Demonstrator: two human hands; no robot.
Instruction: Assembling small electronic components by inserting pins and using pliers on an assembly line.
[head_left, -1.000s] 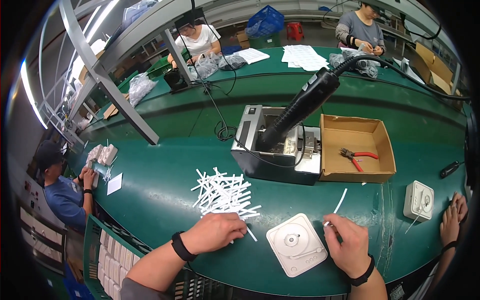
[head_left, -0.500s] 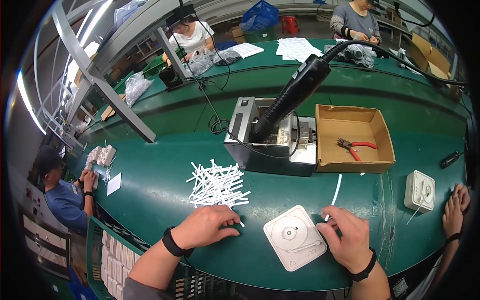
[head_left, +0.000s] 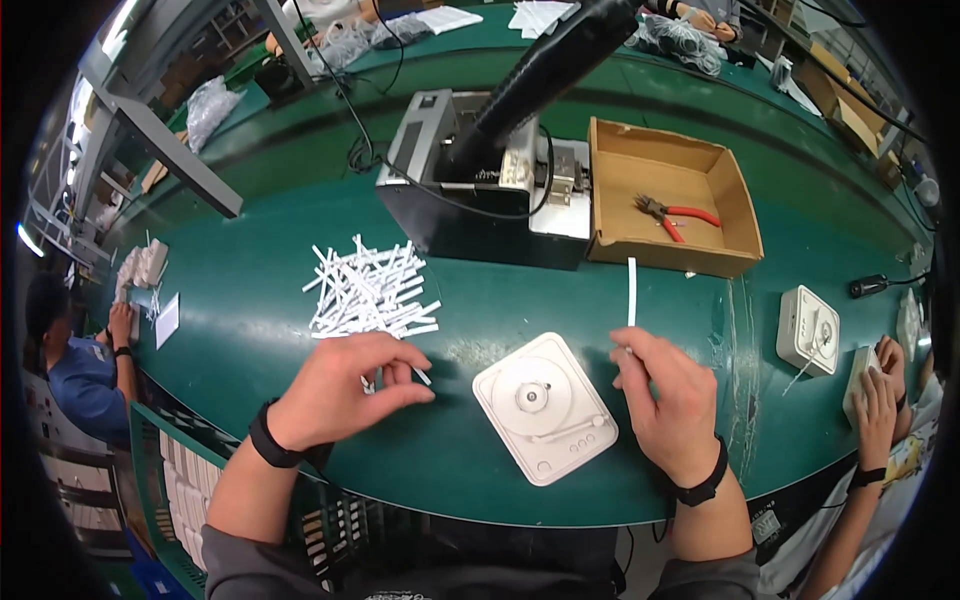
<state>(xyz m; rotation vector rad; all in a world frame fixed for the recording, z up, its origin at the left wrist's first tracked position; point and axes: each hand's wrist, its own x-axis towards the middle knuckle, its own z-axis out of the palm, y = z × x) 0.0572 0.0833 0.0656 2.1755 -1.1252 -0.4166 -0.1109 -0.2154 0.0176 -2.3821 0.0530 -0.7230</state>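
White device: a squarish white device (head_left: 545,410) with a round dial lies face up on the green table (head_left: 450,490), between the two hands and touched by neither.
Right hand: the right hand (head_left: 665,405) is placed just beside the device; a white strip (head_left: 632,290) appears pinched between thumb and forefinger, its free end pointing away from the body.
Left hand: the left hand (head_left: 335,390) is held near the strip heap — thumb and forefinger are parted, but whether anything is gripped by the curled fingers cannot be told.
Strip heap: many loose white strips (head_left: 370,290) are piled beyond the left hand.
Done: one strip is judged to have been picked up; no strip is seen on the device's upper face.
Left over: the heap is judged largely unused; the sides facing away cannot be checked.
Second device: a similar unit (head_left: 805,335) is set apart at right, a thin strip beside its base.
Carton: red-handled pliers (head_left: 692,213) are kept in an open carton (head_left: 660,258) — untouched.
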